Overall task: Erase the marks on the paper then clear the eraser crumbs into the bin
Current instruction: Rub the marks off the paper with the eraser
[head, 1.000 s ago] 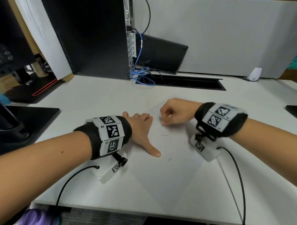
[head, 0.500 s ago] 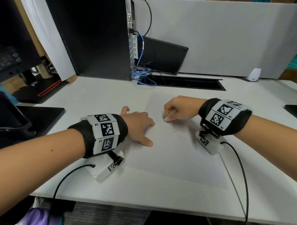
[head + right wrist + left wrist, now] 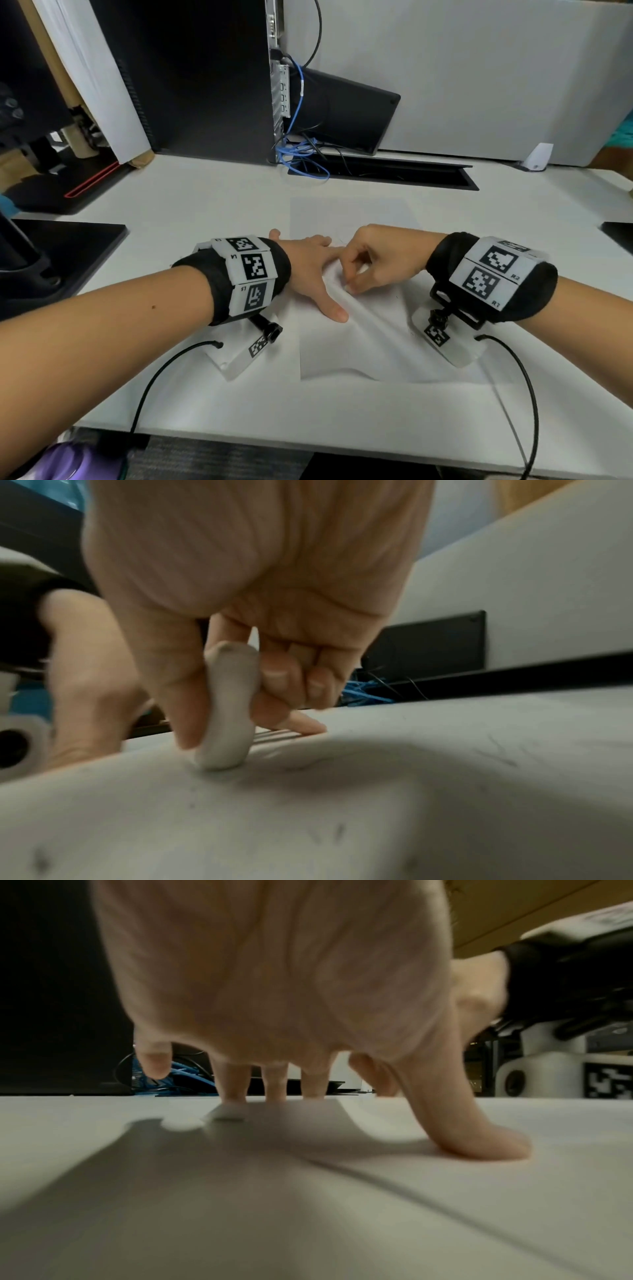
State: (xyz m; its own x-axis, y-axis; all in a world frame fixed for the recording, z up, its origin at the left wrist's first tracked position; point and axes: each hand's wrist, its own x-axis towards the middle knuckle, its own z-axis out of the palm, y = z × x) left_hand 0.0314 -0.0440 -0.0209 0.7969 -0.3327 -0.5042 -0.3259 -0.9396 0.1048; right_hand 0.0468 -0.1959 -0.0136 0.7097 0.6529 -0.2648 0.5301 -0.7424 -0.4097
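- The thin white sheet of paper (image 3: 359, 342) lies flat-ish on the white desk top (image 3: 205, 205), in the near middle of the scene, with a raised crease running from the hands toward the near right.
- The left hand (image 3: 308, 270) lies spread on the sheet's left part, fingers straight, thumb (image 3: 479, 1134) pressed down; it grasps nothing.
- The right hand (image 3: 373, 260) is curled round a small, worn, greyish-white rubber eraser (image 3: 227, 710), pinched between thumb and fingers, its lower end touching the paper just right of the left hand.
- Handling, as I judge it: the sheet is light, limp and easily buckled, as the crease shows; it needs holding flat close beside the rubbed spot, and strokes directed away from the pinning hand.
- The eraser looks soft and grippy; a low pinch near its working end gives control.
- Thin dark eraser crumbs (image 3: 496, 758) lie scattered on the paper; they are weightless and will scatter, so brushing gently or lifting the sheet by opposite edges as a chute seems wise.
- No bin shows in any view.
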